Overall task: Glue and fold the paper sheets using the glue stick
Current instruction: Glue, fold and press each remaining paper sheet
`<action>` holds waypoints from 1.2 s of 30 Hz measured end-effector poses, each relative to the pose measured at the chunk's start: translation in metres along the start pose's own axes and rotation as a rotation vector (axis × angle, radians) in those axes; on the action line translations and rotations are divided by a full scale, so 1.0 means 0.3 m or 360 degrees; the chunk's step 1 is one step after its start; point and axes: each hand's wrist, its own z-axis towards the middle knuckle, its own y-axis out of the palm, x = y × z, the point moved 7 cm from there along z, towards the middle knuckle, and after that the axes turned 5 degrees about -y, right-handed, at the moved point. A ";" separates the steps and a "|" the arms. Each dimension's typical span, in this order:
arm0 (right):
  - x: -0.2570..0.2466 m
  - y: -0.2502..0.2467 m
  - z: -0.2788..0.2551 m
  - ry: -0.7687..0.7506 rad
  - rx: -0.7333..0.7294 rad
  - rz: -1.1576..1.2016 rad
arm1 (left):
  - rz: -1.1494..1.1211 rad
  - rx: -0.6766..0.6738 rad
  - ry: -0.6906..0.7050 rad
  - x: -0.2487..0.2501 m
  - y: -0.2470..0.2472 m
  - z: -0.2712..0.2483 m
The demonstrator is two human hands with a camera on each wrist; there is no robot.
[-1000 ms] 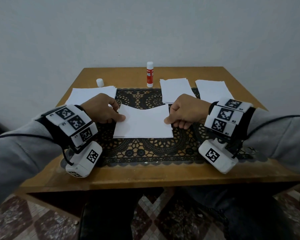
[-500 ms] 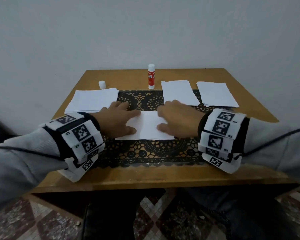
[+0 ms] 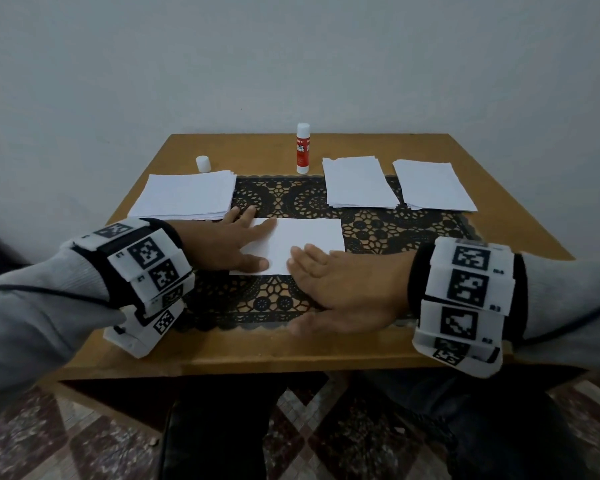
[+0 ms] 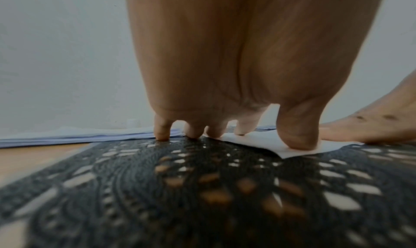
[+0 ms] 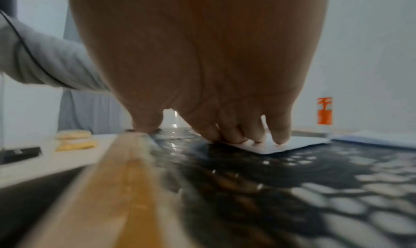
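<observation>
A folded white paper sheet lies flat on the black lace mat in the middle of the table. My left hand lies flat with straight fingers on the sheet's left end; in the left wrist view its thumb presses the paper. My right hand lies flat at the sheet's near right edge, fingertips on the paper. The red and white glue stick stands upright at the back, out of both hands. Its white cap stands apart at the back left.
A stack of white sheets lies at the left, beside my left hand. Two more paper stacks lie at the back right. The wooden table's front edge runs just below my wrists.
Both hands went from pinching the sheet's ends to lying flat on it. The sheet is now folded flat and narrower, and my right hand has slid toward the near edge.
</observation>
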 end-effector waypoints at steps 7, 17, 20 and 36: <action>0.130 -0.028 0.005 0.0254 0.0055 0.0058 | 0.0020 0.0000 -0.0026 0.005 0.003 -0.013; 0.161 -0.065 0.035 0.0246 0.0131 0.0104 | 0.0026 0.0007 -0.0045 0.023 -0.002 -0.030; 0.133 -0.087 0.066 0.0244 0.0163 0.0090 | 0.0041 0.0015 -0.0063 0.026 -0.006 -0.037; 0.192 -0.072 0.063 0.0177 0.0231 0.0207 | 0.0022 0.0105 0.0045 0.051 -0.019 -0.039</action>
